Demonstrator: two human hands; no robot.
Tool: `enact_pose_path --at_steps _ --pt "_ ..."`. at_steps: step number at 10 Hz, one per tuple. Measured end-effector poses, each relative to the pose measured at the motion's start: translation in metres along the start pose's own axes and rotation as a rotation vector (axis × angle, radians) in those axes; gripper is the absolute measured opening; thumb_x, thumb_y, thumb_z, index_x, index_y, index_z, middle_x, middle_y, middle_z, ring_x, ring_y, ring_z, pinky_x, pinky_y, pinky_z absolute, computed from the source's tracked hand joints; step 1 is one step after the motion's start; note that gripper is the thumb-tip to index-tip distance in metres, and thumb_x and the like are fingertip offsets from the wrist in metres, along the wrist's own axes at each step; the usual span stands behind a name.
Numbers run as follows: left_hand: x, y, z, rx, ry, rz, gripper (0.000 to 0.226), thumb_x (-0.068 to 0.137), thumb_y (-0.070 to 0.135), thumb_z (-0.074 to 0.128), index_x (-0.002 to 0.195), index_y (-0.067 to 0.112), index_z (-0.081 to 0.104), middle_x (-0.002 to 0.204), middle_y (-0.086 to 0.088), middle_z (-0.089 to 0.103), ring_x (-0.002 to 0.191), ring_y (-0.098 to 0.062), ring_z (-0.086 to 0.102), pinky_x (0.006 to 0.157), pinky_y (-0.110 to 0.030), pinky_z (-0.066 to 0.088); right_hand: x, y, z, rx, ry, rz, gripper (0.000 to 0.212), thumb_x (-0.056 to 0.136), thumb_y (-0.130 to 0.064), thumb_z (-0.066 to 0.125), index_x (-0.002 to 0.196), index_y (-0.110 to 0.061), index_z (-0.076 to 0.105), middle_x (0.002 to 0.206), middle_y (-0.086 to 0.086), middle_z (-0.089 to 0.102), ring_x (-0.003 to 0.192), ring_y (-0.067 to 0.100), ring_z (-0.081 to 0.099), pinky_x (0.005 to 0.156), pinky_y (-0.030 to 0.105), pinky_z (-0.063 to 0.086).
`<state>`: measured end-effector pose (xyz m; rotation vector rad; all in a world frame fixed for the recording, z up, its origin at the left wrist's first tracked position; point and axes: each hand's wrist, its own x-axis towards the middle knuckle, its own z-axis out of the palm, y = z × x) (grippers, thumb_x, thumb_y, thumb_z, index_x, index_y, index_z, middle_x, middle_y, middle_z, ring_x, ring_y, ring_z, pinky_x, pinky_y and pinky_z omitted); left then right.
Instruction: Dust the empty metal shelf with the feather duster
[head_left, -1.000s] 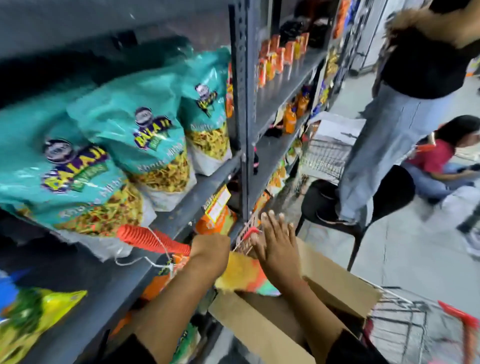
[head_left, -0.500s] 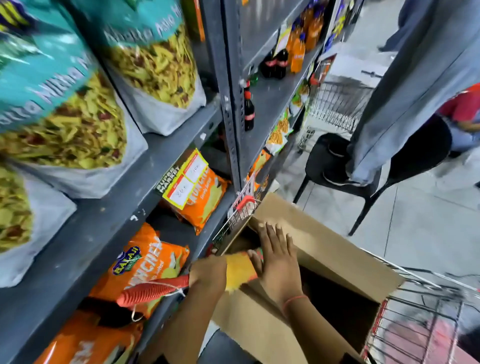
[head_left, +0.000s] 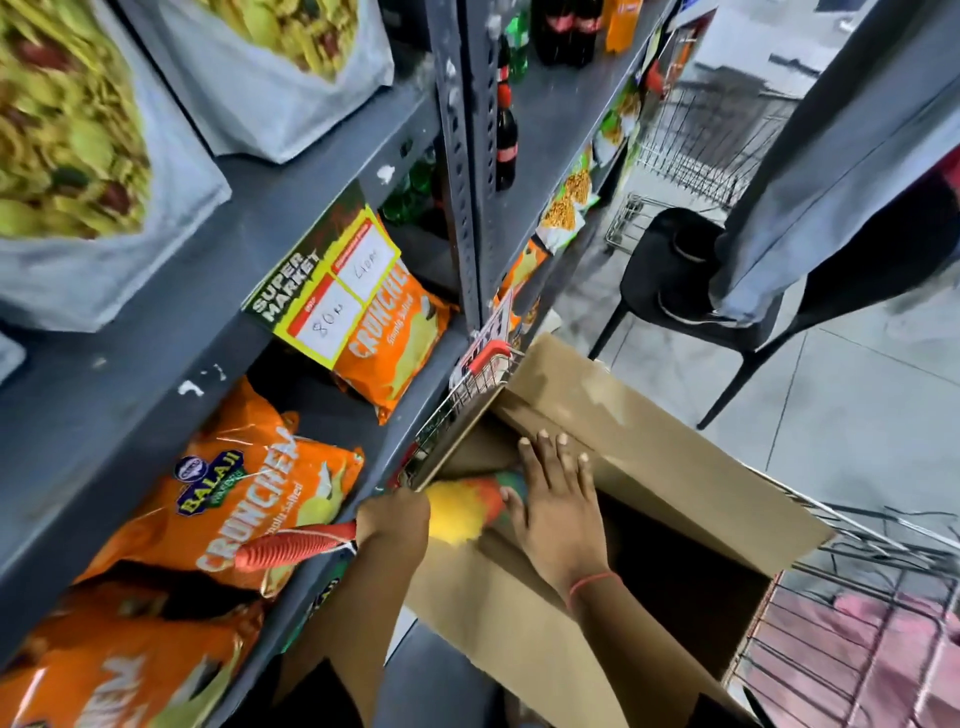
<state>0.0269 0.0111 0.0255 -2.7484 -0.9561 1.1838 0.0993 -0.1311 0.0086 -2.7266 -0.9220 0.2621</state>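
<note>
My left hand (head_left: 394, 519) grips the feather duster (head_left: 457, 512) by its ribbed orange handle, which sticks out to the left. The duster's yellow, orange and green fluffy head lies over the near edge of an open cardboard box (head_left: 649, 467). My right hand (head_left: 558, 506) rests flat, fingers spread, on the far end of the duster head at the box opening. The grey metal shelf (head_left: 156, 332) stands on the left, its levels holding snack bags.
Orange Crunchex chip bags (head_left: 244, 504) fill the lower shelf, with large snack bags above. The box sits in a wire shopping cart (head_left: 852, 639). A person's legs stand on a black chair (head_left: 670, 280) at the right. Dark bottles (head_left: 506, 140) line a further shelf.
The view has tilted down and moved nearer to the lower shelf and the box. Both hands keep their hold and place on the duster over the box.
</note>
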Motion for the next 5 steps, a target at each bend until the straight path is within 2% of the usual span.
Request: enact_pose_path --at_steps 1,2,3,4,5 --pt "-0.007 -0.006 -0.005 0.054 0.082 0.065 0.039 0.092 0.002 0.042 0.124 0.014 0.059 0.131 -0.006 0.059 0.123 -0.026 0.052 0.095 -0.036 0.045 -0.004 -0.001 -0.003 -0.028 0.029 -0.007 0.060 0.093 -0.044 0.024 0.122 -0.003 0.056 0.126 0.021 0.056 0.120 0.037 0.048 0.102 0.043 0.018" --pt "-0.021 -0.011 -0.021 0.058 0.157 0.107 0.046 0.091 0.009 0.043 0.136 0.008 0.043 0.142 -0.010 0.044 0.133 -0.028 0.038 0.106 -0.039 0.036 -0.008 -0.004 -0.016 -0.056 0.055 -0.017 0.058 0.083 -0.038 0.033 0.122 -0.002 0.055 0.126 0.021 0.056 0.119 0.037 0.049 0.103 0.047 0.027" --pt "-0.038 -0.016 -0.044 0.023 0.254 0.134 0.058 0.094 0.012 0.037 0.148 0.003 0.017 0.156 -0.014 0.021 0.144 -0.030 0.018 0.117 -0.042 0.021 -0.011 -0.009 -0.040 -0.047 0.067 0.001 0.060 0.086 -0.042 0.031 0.124 -0.001 0.053 0.126 0.022 0.056 0.119 0.038 0.049 0.102 0.048 0.032" --pt "-0.064 -0.026 -0.079 -0.041 0.359 0.169 0.061 0.098 0.018 0.031 0.150 0.004 0.002 0.160 -0.014 0.003 0.147 -0.031 0.002 0.120 -0.041 0.008 -0.007 -0.013 -0.075 0.000 0.180 0.002 0.064 0.094 -0.046 0.021 0.128 0.001 0.048 0.128 0.023 0.053 0.120 0.040 0.047 0.101 0.044 0.017" --pt "-0.101 -0.027 -0.122 -0.091 0.469 0.263 0.066 0.100 0.032 0.029 0.150 0.003 -0.004 0.160 -0.014 -0.006 0.147 -0.031 -0.006 0.121 -0.042 0.001 0.006 -0.021 -0.130 0.032 0.319 -0.012 0.064 0.095 -0.047 0.018 0.130 0.002 0.040 0.130 0.026 0.050 0.125 0.037 0.036 0.101 0.046 0.016"
